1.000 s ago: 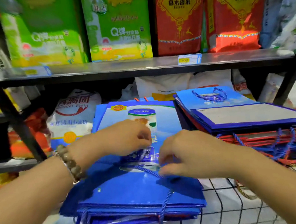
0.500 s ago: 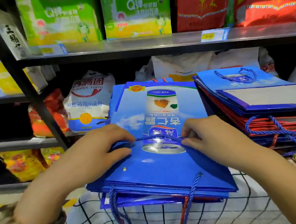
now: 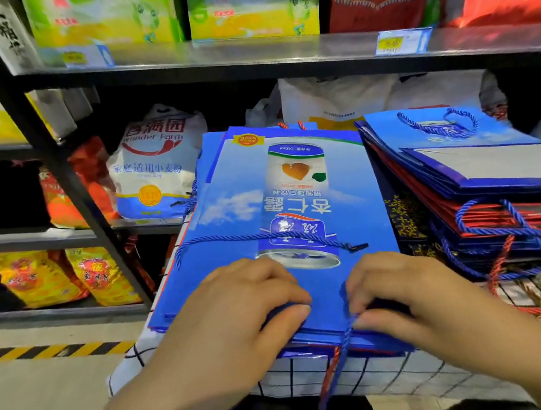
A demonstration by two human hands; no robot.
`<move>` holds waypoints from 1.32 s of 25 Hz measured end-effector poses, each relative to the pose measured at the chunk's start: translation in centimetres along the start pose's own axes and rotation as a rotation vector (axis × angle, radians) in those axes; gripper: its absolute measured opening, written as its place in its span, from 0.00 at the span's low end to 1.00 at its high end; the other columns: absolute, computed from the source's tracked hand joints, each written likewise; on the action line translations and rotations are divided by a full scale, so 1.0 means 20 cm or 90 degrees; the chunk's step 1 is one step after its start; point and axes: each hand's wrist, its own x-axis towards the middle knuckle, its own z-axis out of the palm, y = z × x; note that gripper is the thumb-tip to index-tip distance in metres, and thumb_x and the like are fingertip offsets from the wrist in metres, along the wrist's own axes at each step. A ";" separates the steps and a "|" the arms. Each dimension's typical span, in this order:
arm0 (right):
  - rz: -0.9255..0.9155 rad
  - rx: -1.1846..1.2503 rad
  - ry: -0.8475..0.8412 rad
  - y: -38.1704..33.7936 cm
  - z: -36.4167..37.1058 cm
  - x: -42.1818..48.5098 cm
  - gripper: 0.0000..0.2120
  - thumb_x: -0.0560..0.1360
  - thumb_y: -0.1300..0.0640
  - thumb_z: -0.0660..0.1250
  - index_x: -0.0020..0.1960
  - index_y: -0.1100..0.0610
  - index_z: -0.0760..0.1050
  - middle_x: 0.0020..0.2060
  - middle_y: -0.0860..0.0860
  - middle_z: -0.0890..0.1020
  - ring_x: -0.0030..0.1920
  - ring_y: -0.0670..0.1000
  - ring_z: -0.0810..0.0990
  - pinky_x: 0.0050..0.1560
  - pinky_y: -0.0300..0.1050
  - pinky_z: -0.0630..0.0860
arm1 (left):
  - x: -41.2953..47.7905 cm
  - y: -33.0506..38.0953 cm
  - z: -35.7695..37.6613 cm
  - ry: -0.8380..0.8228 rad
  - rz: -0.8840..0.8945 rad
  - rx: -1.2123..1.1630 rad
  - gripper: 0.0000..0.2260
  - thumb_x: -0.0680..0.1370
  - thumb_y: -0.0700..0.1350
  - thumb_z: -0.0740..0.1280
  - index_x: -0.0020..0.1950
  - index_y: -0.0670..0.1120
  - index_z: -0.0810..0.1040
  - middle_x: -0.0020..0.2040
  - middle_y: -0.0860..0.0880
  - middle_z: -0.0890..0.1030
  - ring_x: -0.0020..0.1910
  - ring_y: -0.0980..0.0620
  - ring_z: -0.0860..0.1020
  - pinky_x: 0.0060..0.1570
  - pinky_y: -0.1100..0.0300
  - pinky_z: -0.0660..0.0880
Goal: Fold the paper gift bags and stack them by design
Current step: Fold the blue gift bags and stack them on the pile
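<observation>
A flat stack of blue gift bags with a drink-can print lies in front of me on a checked cloth. One blue cord handle lies loose across the top bag. My left hand has its fingers and thumb curled on the near edge of the top bag. My right hand pinches the other blue cord at that edge, and the cord hangs down over the front. To the right sits a second stack of folded blue and red bags, with cords trailing from it.
Dark metal shelving stands right behind the stacks, holding green and red boxes on top. A white flour sack and yellow and orange sacks fill the lower shelves at left. A yellow-black stripe marks the floor.
Both hands came back from the middle of the top bag to its near edge. The cord they held there now lies across the bag. The view tilted downward.
</observation>
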 end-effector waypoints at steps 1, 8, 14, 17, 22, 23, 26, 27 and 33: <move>0.049 0.034 0.051 -0.01 0.00 0.01 0.07 0.71 0.44 0.62 0.39 0.46 0.73 0.38 0.40 0.77 0.38 0.38 0.75 0.39 0.31 0.69 | 0.01 0.01 0.00 0.000 -0.015 -0.007 0.16 0.72 0.62 0.52 0.56 0.62 0.71 0.55 0.63 0.71 0.51 0.62 0.71 0.51 0.65 0.69; 0.249 -0.042 0.182 -0.07 0.09 0.07 0.08 0.74 0.50 0.61 0.39 0.53 0.71 0.30 0.50 0.78 0.35 0.57 0.76 0.37 0.53 0.71 | 0.06 0.15 0.06 -0.033 -0.139 0.116 0.21 0.64 0.67 0.54 0.48 0.59 0.74 0.48 0.60 0.71 0.51 0.62 0.64 0.51 0.64 0.59; 0.315 -0.016 0.171 -0.02 0.10 0.01 0.09 0.75 0.50 0.60 0.38 0.50 0.70 0.30 0.47 0.79 0.34 0.50 0.76 0.39 0.52 0.73 | 0.10 0.09 -0.11 -0.086 -0.239 -0.066 0.07 0.74 0.48 0.63 0.36 0.51 0.72 0.30 0.55 0.78 0.29 0.59 0.72 0.34 0.64 0.70; 0.308 0.001 0.195 -0.04 0.05 0.00 0.09 0.74 0.45 0.61 0.38 0.48 0.71 0.31 0.45 0.78 0.34 0.46 0.75 0.38 0.50 0.73 | 0.16 0.03 -0.23 -0.068 -0.289 -0.158 0.07 0.77 0.44 0.63 0.39 0.48 0.73 0.24 0.51 0.78 0.18 0.57 0.68 0.22 0.69 0.65; 0.197 0.130 0.188 -0.26 0.03 0.14 0.19 0.66 0.31 0.59 0.41 0.45 0.77 0.27 0.44 0.77 0.30 0.44 0.72 0.34 0.43 0.68 | 0.27 0.02 -0.30 -0.034 -0.260 -0.274 0.07 0.78 0.44 0.62 0.42 0.45 0.74 0.23 0.48 0.76 0.16 0.55 0.65 0.18 0.68 0.62; 0.189 0.119 0.116 -0.31 0.05 0.19 0.19 0.66 0.31 0.60 0.41 0.45 0.77 0.26 0.46 0.75 0.29 0.43 0.71 0.34 0.43 0.67 | 0.29 0.03 -0.31 -0.028 -0.246 -0.283 0.07 0.78 0.44 0.62 0.41 0.45 0.75 0.23 0.49 0.76 0.16 0.55 0.65 0.18 0.69 0.62; 0.133 0.112 0.017 -0.37 0.12 0.30 0.17 0.70 0.40 0.64 0.35 0.53 0.74 0.25 0.50 0.73 0.30 0.47 0.72 0.37 0.48 0.71 | 0.33 0.06 -0.32 -0.009 -0.217 -0.321 0.07 0.78 0.43 0.62 0.42 0.43 0.75 0.23 0.49 0.76 0.16 0.56 0.66 0.19 0.69 0.62; 0.123 0.141 0.030 -0.36 0.14 0.33 0.16 0.72 0.45 0.65 0.34 0.56 0.74 0.26 0.50 0.74 0.31 0.48 0.73 0.38 0.49 0.73 | 0.34 0.05 -0.32 0.003 -0.215 -0.333 0.07 0.79 0.44 0.62 0.43 0.42 0.75 0.25 0.50 0.77 0.17 0.56 0.67 0.20 0.68 0.64; 0.176 0.309 0.250 -0.28 0.12 0.37 0.17 0.73 0.52 0.66 0.38 0.68 0.75 0.26 0.62 0.70 0.26 0.53 0.65 0.29 0.45 0.65 | 0.15 -0.06 -0.27 0.042 -0.279 -0.361 0.12 0.76 0.51 0.63 0.36 0.49 0.81 0.30 0.52 0.78 0.23 0.58 0.67 0.24 0.72 0.63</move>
